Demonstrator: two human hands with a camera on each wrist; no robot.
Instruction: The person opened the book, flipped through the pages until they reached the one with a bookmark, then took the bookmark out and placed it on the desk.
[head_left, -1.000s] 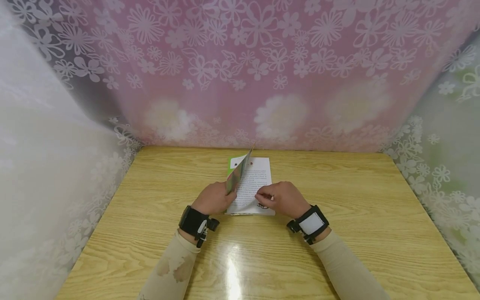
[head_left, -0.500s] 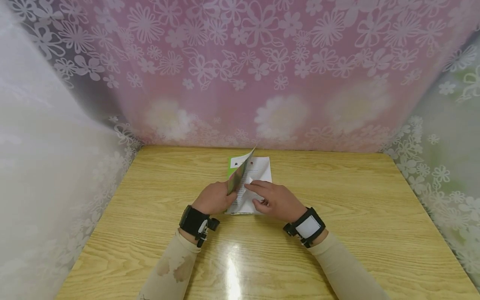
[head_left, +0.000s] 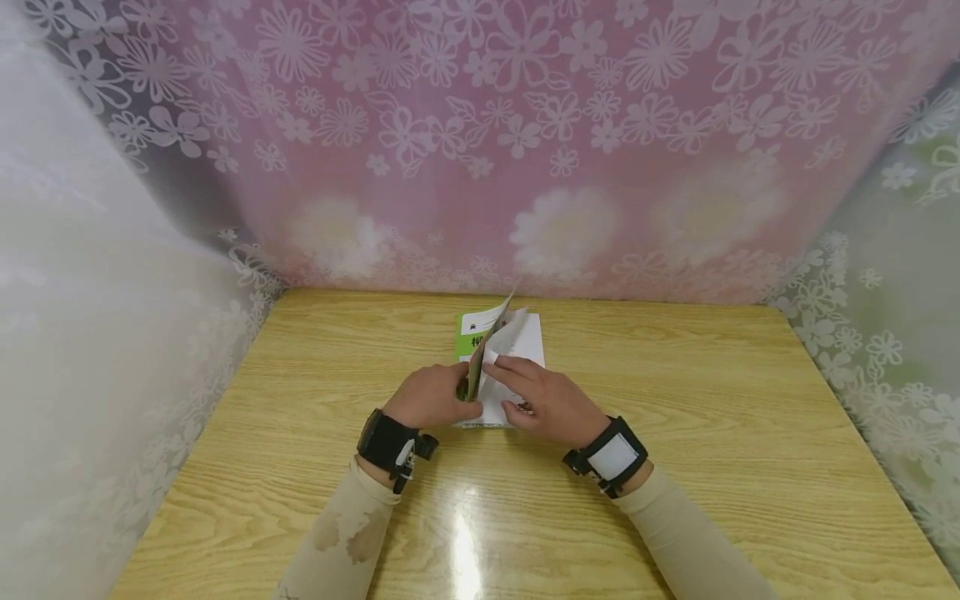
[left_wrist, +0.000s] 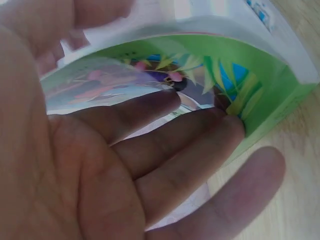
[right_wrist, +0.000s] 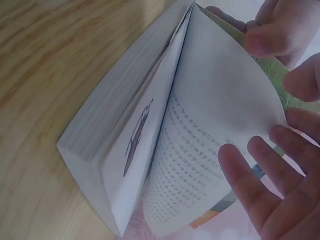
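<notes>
A thick paperback book lies on the table, with its block of pages [right_wrist: 110, 100] towards the person's right. Its green-edged cover [left_wrist: 275, 80], with a colourful picture, stands lifted. My left hand [head_left: 429, 398] is at the cover's left; in the left wrist view its outstretched fingers [left_wrist: 185, 177] lie against the pictured side, thumb apart. A printed white page [right_wrist: 220, 75] curves up from the block. My right hand [head_left: 557, 404] has its extended fingers [right_wrist: 250, 185] against that page, pushing it up beside the cover. A drawing [right_wrist: 137, 137] shows on the page below.
The wood-grain table [head_left: 712, 400] spreads around the book. A pink flowered curtain [head_left: 450, 208] hangs at its back edge, with pale flowered sheets at both sides. Each wrist wears a black strap [head_left: 618, 457] with a small camera.
The right hand has moved left, from near the page's lower right corner, lifting the page towards the cover. The left hand's grip on the cover has loosened, and its thumb now stands away.
</notes>
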